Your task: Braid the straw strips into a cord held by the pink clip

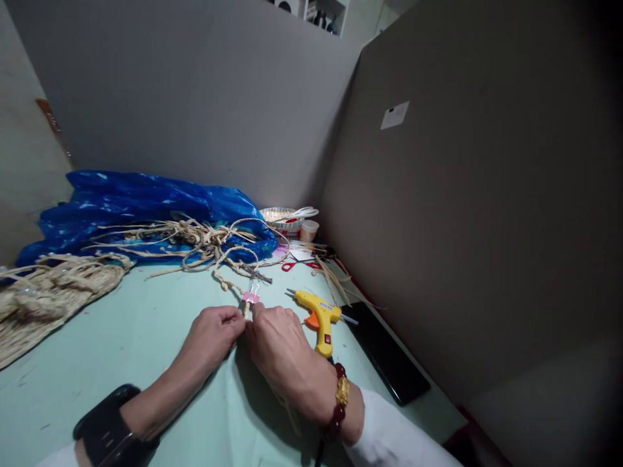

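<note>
A pale braided straw cord (247,310) runs down from a pink binder clip (251,297) between my two hands. My left hand (217,329) pinches the cord from the left side, thumb and forefinger together. From the right, my right hand (280,340) is closed on the same cord just below the clip, its fingertips mostly hidden. Loose straw strands (289,412) hang out beneath my right hand. Beyond the clip, the finished-looking braid (224,280) curves away toward a heap of straw strands (204,237).
A yellow hot glue gun (318,316) lies right of my right hand, beside a black phone-like slab (384,353). Red-handled scissors (302,265), a paper cup (308,230) and a basket (280,217) stand behind. Blue plastic bag (146,198) and woven straw piece (63,285) lie left.
</note>
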Motion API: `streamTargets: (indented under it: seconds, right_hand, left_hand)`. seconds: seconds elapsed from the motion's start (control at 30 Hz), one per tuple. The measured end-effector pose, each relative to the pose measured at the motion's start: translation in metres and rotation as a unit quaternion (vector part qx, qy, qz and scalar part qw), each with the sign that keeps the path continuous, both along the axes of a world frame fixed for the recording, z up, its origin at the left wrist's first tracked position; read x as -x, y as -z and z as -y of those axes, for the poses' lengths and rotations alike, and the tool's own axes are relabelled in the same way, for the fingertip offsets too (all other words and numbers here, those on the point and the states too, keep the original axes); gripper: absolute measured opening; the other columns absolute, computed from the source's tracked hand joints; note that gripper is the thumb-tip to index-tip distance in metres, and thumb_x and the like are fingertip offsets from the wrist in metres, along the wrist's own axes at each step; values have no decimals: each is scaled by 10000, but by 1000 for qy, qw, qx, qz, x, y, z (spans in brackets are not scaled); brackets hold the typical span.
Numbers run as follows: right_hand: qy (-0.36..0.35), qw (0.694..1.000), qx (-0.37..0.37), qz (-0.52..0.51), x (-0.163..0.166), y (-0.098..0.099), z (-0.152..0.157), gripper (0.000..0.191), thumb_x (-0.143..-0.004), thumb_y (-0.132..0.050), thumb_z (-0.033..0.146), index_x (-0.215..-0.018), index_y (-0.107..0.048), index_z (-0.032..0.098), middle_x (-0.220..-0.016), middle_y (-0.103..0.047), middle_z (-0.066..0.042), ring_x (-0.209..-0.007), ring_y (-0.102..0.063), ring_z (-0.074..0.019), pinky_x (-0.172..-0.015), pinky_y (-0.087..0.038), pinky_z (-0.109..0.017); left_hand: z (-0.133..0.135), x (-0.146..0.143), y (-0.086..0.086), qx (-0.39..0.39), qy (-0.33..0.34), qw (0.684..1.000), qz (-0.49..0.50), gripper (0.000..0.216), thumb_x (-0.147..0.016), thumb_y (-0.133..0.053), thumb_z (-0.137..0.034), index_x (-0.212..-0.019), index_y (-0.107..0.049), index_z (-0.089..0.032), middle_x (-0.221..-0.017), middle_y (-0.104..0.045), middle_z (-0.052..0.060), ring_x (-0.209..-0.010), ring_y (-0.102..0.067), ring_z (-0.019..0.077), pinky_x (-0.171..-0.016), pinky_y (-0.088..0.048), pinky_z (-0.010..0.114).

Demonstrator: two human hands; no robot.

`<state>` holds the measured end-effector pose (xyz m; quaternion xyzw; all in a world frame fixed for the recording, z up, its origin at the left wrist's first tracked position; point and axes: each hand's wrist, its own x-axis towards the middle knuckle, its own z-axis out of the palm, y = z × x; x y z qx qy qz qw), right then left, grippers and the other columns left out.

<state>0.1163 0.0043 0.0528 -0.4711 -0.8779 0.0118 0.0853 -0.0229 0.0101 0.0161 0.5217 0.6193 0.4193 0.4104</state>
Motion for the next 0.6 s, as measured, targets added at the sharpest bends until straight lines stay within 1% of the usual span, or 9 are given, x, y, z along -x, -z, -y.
streamTargets:
  seconds: [0.1, 0.17, 0.23, 0.3, 0.43, 0.5, 0.6]
  right_hand:
    - [9, 1000, 1, -29, 1, 3, 0, 153, -869, -441, 152, -904, -587, 123, -728, -664, -111, -571, -557, -197, -518, -232, -312]
    - [19, 997, 16, -74, 0, 3, 0, 137, -878, -455, 186, -874, -582, 135, -729, -666, -98, -569, -545, -174, -515, -220, -302]
    - [23, 991, 37, -123, 0, 3, 1, 149, -902, -451, 218, -852, -572, 147, -725, -662, -76, -582, -536, -153, -515, -227, -285]
    - [20, 989, 39, -140, 1, 4, 4, 162, -916, -437, 228, -850, -566, 154, -713, -657, -62, -568, -519, -142, -512, -224, -282]
    - [-3, 998, 3, -70, 6, 12, 9, 152, -914, -418, 199, -914, -560, 147, -700, -662, -66, -505, -497, -162, -497, -173, -317]
    - [-15, 999, -13, -45, 8, 17, 10, 144, -916, -411, 181, -938, -548, 145, -702, -661, -65, -509, -515, -179, -494, -167, -322]
    - [-32, 998, -29, -41, 9, 21, 10, 133, -920, -406, 166, -935, -538, 155, -699, -655, -55, -522, -537, -183, -494, -173, -318]
  left_hand:
    - [2, 0, -2, 7, 3, 1000, 6, 190, -597, -584, -308, -467, -530, -180, -393, -390, -81, -424, -322, 79, -443, -201, 206]
    - [4, -1, -5, 23, 7, 1000, 19, 200, -606, -576, -332, -481, -537, -181, -385, -378, -87, -396, -307, 71, -421, -190, 202]
    - [5, 0, -8, 39, 11, 999, 36, 208, -618, -566, -358, -518, -555, -176, -389, -362, -95, -377, -290, 60, -402, -177, 192]
    - [6, 1, -11, 57, 16, 997, 54, 222, -621, -569, -387, -569, -571, -171, -390, -343, -108, -356, -265, 48, -381, -159, 183]
    - [6, 7, -14, 103, 38, 985, 130, 292, -609, -641, -447, -608, -544, -172, -400, -348, -123, -316, -203, 10, -349, -91, 168]
    - [5, 10, -13, 104, 52, 979, 169, 315, -617, -672, -456, -648, -565, -161, -422, -379, -119, -309, -204, -3, -342, -79, 159]
    - [5, 14, -11, 99, 64, 975, 189, 325, -639, -696, -444, -715, -611, -140, -447, -409, -108, -316, -235, -5, -333, -103, 143]
